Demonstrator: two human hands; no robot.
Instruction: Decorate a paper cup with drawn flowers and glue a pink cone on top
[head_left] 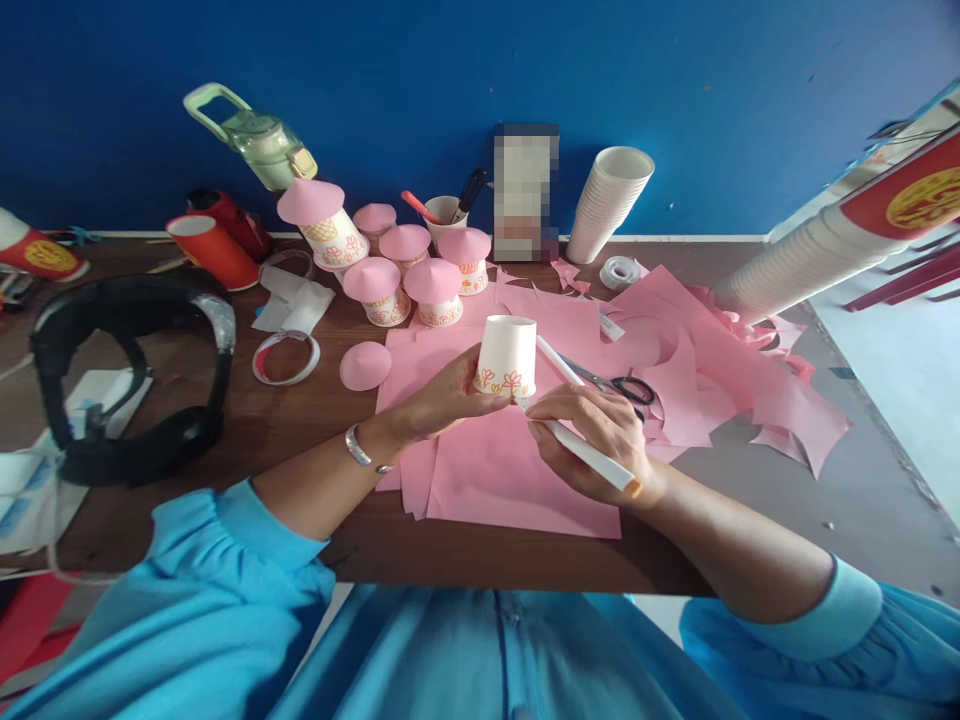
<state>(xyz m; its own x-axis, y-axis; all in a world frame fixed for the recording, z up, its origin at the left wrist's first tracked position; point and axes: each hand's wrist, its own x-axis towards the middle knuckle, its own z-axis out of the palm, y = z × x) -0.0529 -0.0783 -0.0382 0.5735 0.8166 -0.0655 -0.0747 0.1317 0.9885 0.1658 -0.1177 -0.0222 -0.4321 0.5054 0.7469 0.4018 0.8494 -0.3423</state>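
My left hand (444, 396) grips a white paper cup (508, 345), turned upside down, above the pink paper sheets (517, 480). Red flowers and small yellow marks are drawn around the cup's rim end. My right hand (596, 435) is closed around a white marker (596, 458) with an orange end, its tip at the cup's lower edge. A second white stick (559, 360) shows beyond the right fingers; I cannot tell whether they hold it. Behind that hand lie black-handled scissors (634, 390).
Several decorated cups with pink cone roofs (435, 285) stand behind the left hand. A loose pink cone (365, 366) and a tape roll (286, 358) lie left. Stacked white cups (609, 205) stand at the wall. Pink scraps (690, 370) cover the right side.
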